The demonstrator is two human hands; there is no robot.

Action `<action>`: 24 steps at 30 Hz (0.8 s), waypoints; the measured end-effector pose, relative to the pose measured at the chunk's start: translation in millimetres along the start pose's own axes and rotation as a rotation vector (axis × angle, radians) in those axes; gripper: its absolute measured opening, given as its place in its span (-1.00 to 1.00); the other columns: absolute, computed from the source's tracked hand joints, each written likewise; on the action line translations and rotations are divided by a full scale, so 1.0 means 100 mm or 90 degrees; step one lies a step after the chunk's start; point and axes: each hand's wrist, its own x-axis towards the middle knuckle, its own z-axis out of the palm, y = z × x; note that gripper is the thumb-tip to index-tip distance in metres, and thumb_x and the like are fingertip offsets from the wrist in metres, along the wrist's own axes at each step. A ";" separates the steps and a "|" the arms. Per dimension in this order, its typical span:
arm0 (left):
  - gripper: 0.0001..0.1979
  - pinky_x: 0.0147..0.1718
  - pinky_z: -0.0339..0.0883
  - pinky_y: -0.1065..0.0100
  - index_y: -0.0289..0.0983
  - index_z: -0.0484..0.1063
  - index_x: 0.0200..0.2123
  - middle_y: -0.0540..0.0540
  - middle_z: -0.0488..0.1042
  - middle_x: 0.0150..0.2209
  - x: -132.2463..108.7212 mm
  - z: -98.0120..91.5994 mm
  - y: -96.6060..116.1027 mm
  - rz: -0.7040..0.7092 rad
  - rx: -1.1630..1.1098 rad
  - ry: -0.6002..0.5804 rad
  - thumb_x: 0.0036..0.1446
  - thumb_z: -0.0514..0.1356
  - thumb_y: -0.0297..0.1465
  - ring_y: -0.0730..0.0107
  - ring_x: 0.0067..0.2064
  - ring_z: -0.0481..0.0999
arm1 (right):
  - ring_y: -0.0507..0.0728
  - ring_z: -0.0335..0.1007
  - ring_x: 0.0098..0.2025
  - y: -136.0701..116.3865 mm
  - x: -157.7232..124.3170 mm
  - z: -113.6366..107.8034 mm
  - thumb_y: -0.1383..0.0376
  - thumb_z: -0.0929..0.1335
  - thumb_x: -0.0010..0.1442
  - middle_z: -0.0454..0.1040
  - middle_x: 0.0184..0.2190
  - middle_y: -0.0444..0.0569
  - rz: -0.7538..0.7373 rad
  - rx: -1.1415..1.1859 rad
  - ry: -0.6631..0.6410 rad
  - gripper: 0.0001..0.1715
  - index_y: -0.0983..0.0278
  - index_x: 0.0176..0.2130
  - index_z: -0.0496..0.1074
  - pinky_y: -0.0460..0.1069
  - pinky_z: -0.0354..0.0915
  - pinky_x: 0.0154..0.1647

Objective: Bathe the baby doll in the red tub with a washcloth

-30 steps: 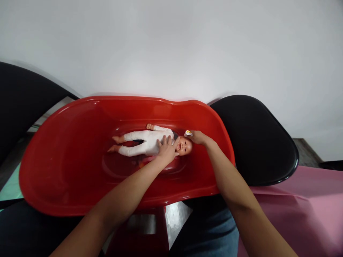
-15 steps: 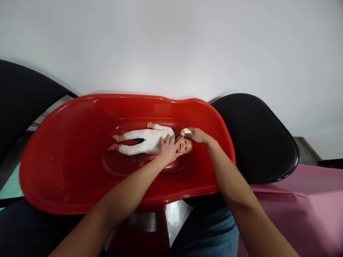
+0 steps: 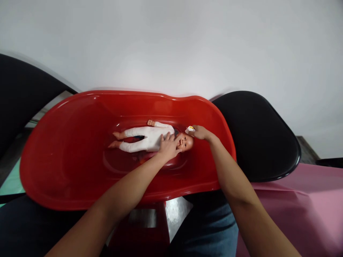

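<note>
A baby doll [image 3: 138, 139] in a white bodysuit lies on its back in a red baby bathtub [image 3: 66, 167], feet to the left and head to the right. My left hand [image 3: 169, 147] rests on the doll's upper chest and by its chin, fingers spread. Close to the top of the doll's head, my right hand [image 3: 200, 132] pinches a small white item with a yellow pattern [image 3: 190, 129]. What kind of item it is, I cannot make out. Water appears to lie in the tub's bottom around the doll.
A black chair [image 3: 262, 139] adjoins the tub's right end, and another black chair [image 3: 24, 92] stands at the left. Behind the tub rises a white wall [image 3: 171, 46]. Pink material [image 3: 308, 200] spreads at the lower right. My legs are below the tub's near rim.
My right hand has moved slightly right and up with the white item, away from the side of the doll's head. My left hand stays on the doll.
</note>
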 end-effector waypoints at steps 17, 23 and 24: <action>-0.15 0.47 -0.09 -0.33 -0.06 -0.02 0.63 -0.26 0.33 0.47 0.06 0.13 -0.05 -0.010 -0.020 0.017 0.41 0.21 -0.06 -0.19 0.58 0.02 | 0.19 0.55 0.13 0.11 0.11 0.17 0.19 0.46 0.33 0.61 0.15 0.11 -0.102 0.216 -0.097 -0.60 0.23 0.12 0.51 0.05 0.44 0.21; -0.19 0.47 -0.09 -0.33 -0.02 0.05 0.61 -0.23 0.34 0.47 0.08 0.11 -0.06 -0.012 -0.030 0.005 0.40 0.21 -0.06 -0.19 0.58 0.02 | 0.16 0.56 0.05 0.16 0.06 -0.05 0.28 0.46 0.30 0.62 0.12 0.13 -0.040 0.188 -0.117 -0.64 0.29 0.08 0.53 -0.02 0.42 0.10; -0.18 0.47 -0.09 -0.33 -0.02 0.04 0.61 -0.23 0.34 0.47 0.08 0.10 -0.07 -0.013 -0.031 0.002 0.40 0.21 -0.05 -0.19 0.58 0.02 | 0.16 0.56 0.04 0.18 0.05 -0.08 0.29 0.47 0.27 0.62 0.12 0.13 -0.030 0.180 -0.115 -0.64 0.30 0.06 0.53 -0.03 0.41 0.09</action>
